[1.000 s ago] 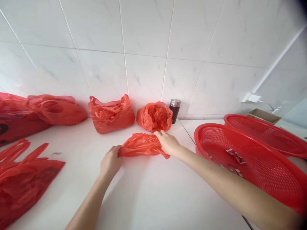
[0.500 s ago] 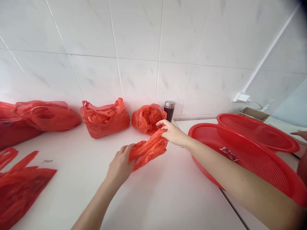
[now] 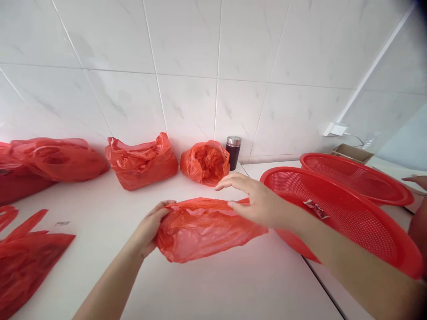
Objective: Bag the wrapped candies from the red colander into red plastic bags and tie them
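Note:
A red plastic bag (image 3: 203, 229) hangs spread out just above the white counter (image 3: 216, 289) in the middle. My left hand (image 3: 150, 224) is closed on its left edge. My right hand (image 3: 256, 202) grips the bag's top right edge with the thumb, the fingers stretched out over it. Behind the bag, against the tiled wall, sit two stuffed red bags, one at centre (image 3: 205, 162) and one to its left (image 3: 140, 160).
A dark flask with a metal cap (image 3: 232, 152) stands by the wall. Two red mesh baskets, near (image 3: 350, 222) and far (image 3: 360, 178), lie at right. More red bags lie at far left (image 3: 53, 158) and flat at lower left (image 3: 26, 258). Another person's hand (image 3: 416, 181) shows at the right edge.
The bag was lifted off the counter, pulled toward me and spread wider between both hands. My right hand moved from near the back bag to the bag's upper right edge.

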`<state>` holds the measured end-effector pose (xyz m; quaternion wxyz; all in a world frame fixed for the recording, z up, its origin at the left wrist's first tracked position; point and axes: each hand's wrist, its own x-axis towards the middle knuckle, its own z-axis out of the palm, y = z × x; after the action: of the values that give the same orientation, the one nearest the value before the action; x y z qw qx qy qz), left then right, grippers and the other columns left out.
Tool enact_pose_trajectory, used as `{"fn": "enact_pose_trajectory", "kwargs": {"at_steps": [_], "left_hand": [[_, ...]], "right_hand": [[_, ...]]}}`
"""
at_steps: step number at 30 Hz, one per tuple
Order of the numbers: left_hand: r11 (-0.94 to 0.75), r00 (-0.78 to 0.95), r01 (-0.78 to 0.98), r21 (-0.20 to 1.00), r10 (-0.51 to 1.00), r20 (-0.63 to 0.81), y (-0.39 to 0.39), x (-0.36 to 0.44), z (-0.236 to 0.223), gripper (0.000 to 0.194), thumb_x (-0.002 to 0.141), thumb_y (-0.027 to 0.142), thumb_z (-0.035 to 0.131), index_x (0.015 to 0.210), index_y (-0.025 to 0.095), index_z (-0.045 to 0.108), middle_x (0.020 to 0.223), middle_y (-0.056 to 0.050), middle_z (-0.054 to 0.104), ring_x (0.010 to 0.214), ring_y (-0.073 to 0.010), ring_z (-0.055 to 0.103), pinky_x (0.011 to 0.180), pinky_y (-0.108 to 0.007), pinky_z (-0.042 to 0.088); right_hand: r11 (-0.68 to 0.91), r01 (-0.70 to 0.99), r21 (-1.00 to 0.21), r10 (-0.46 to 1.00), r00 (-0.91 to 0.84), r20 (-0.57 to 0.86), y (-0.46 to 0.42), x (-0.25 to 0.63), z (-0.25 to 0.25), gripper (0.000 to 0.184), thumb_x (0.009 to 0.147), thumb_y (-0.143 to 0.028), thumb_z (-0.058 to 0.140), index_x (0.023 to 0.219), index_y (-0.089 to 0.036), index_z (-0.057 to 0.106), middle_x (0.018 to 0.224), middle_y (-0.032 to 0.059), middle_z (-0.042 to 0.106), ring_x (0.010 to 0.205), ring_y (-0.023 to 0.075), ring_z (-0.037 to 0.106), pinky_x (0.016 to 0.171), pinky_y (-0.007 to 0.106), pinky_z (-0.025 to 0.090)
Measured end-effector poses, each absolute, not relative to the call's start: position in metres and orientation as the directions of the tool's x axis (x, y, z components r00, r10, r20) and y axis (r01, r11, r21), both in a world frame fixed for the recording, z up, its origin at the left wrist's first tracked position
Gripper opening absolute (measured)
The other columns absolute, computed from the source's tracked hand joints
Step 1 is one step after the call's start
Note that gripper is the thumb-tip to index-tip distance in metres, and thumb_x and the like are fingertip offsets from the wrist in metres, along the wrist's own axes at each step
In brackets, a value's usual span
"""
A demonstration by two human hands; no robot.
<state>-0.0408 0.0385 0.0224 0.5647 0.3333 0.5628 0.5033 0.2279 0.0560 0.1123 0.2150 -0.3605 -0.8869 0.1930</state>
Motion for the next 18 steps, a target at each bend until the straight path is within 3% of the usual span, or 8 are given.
{"fn": "enact_pose_trajectory", "kwargs": {"at_steps": [2, 3, 6, 8, 11, 13, 16, 18], "left_hand": [[0.323, -0.049, -0.208, 0.923, 0.939, -0.339, 0.040, -0.025, 0.014, 0.015, 0.080, 0.027, 0.055, 0.095, 0.022, 0.054, 0.072, 0.000, 0.063, 0.058, -0.0147, 0.061, 0.051, -0.024, 0.050], [0.350, -0.002, -0.234, 0.907, 0.933, -0.360, 0.039, -0.020, 0.012, 0.014, 0.080, 0.027, 0.057, 0.093, 0.021, 0.055, 0.072, 0.000, 0.063, 0.058, -0.0147, 0.061, 0.052, -0.025, 0.050], [0.402, 0.101, -0.264, 0.877, 0.915, -0.390, 0.033, -0.023, 0.014, 0.019, 0.078, 0.028, 0.061, 0.095, 0.021, 0.055, 0.077, 0.000, 0.065, 0.064, -0.0154, 0.063, 0.057, -0.026, 0.052], [0.404, 0.136, -0.278, 0.872, 0.915, -0.380, 0.029, -0.039, 0.019, 0.029, 0.076, 0.029, 0.066, 0.102, 0.025, 0.053, 0.086, -0.001, 0.067, 0.070, -0.0168, 0.065, 0.061, -0.027, 0.053], [0.358, 0.228, -0.091, 0.929, 0.916, -0.330, 0.026, -0.066, 0.021, 0.027, 0.072, 0.032, 0.072, 0.094, 0.026, 0.057, 0.088, -0.001, 0.067, 0.069, -0.0172, 0.064, 0.057, -0.026, 0.050], [0.263, 0.223, 0.261, 0.929, 0.920, -0.323, 0.026, -0.074, 0.017, 0.018, 0.073, 0.034, 0.069, 0.087, 0.023, 0.066, 0.088, -0.003, 0.065, 0.066, -0.0174, 0.061, 0.054, -0.026, 0.048], [0.107, 0.066, 0.716, 0.690, 0.973, -0.219, 0.025, -0.067, 0.007, 0.039, 0.078, 0.029, 0.057, 0.116, 0.028, 0.068, 0.118, -0.007, 0.060, 0.080, -0.0221, 0.064, 0.056, -0.027, 0.051], [0.010, 0.086, 0.788, 0.615, 0.988, -0.127, 0.022, -0.058, 0.005, 0.058, 0.079, 0.025, 0.052, 0.136, 0.036, 0.053, 0.142, -0.005, 0.046, 0.104, -0.0258, 0.062, 0.066, -0.027, 0.056]], "right_hand": [[0.742, 0.502, -0.445, 0.656, -0.683, 0.323, 0.043, 0.209, 0.095, 0.031, 0.090, -0.013, 0.044, 0.113, -0.025, 0.060, 0.115, 0.0024, 0.063, 0.105, 0.0173, 0.059, 0.093, 0.030, 0.045], [0.754, 0.526, -0.394, 0.641, -0.721, 0.264, 0.040, 0.202, 0.083, 0.031, 0.090, -0.011, 0.042, 0.111, -0.023, 0.061, 0.108, 0.0036, 0.066, 0.098, 0.0179, 0.061, 0.088, 0.030, 0.047], [0.717, 0.676, -0.169, 0.672, -0.735, -0.087, 0.044, 0.199, 0.047, 0.035, 0.085, -0.006, 0.046, 0.114, -0.018, 0.062, 0.107, 0.0110, 0.066, 0.097, 0.0257, 0.063, 0.081, 0.037, 0.049], [0.677, 0.731, -0.086, 0.692, -0.672, -0.265, 0.052, 0.211, 0.030, 0.043, 0.079, -0.008, 0.056, 0.120, -0.016, 0.061, 0.114, 0.0159, 0.063, 0.101, 0.0316, 0.062, 0.079, 0.040, 0.050], [0.636, 0.762, -0.121, 0.678, -0.627, -0.383, 0.060, 0.229, 0.024, 0.065, 0.072, -0.011, 0.063, 0.134, -0.023, 0.052, 0.124, 0.0148, 0.060, 0.104, 0.0329, 0.063, 0.072, 0.037, 0.052], [0.580, 0.803, -0.136, 0.700, -0.577, -0.422, 0.061, 0.233, 0.029, 0.074, 0.072, -0.012, 0.062, 0.142, -0.026, 0.043, 0.129, 0.0137, 0.057, 0.108, 0.0333, 0.062, 0.071, 0.037, 0.052], [0.534, 0.815, -0.227, 0.701, -0.576, -0.421, 0.053, 0.229, 0.049, 0.071, 0.074, -0.012, 0.063, 0.141, -0.024, 0.046, 0.131, 0.0137, 0.057, 0.113, 0.0336, 0.058, 0.081, 0.041, 0.051], [0.548, 0.705, -0.450, 0.630, -0.702, -0.333, 0.044, 0.233, 0.071, 0.061, 0.080, -0.019, 0.064, 0.139, -0.028, 0.049, 0.135, 0.0078, 0.056, 0.122, 0.0284, 0.053, 0.095, 0.039, 0.046]]}}
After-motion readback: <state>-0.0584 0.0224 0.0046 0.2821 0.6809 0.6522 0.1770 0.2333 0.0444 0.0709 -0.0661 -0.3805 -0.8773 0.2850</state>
